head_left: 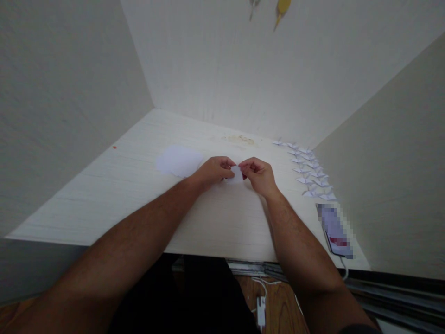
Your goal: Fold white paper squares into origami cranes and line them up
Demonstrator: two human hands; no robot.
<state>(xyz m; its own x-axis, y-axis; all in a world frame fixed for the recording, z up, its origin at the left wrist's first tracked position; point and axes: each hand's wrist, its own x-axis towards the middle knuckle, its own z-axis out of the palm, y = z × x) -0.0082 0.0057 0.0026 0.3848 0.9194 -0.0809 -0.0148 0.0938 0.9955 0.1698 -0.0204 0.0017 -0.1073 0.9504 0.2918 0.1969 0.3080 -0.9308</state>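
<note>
A small white piece of paper (237, 176) is held up between my two hands, just above the middle of the white table. My left hand (219, 169) pinches its left side with thumb and fingers. At the upper right corner, the fingertips of my right hand (257, 172) grip the same paper. Whether it bears folds is too small to tell. Left of my left hand lies a loose pile of white paper sheets (179, 159), partly behind the wrist. Several folded paper cranes (308, 167) stand in rows at the right, beyond my right hand.
A phone (334, 229) with a cable plugged in lies near the table's front right edge. Panels enclose the table (222, 227) at the left, back and right. A white power strip (260, 311) sits on the wooden floor below. A small orange spot (114, 147) marks the left side.
</note>
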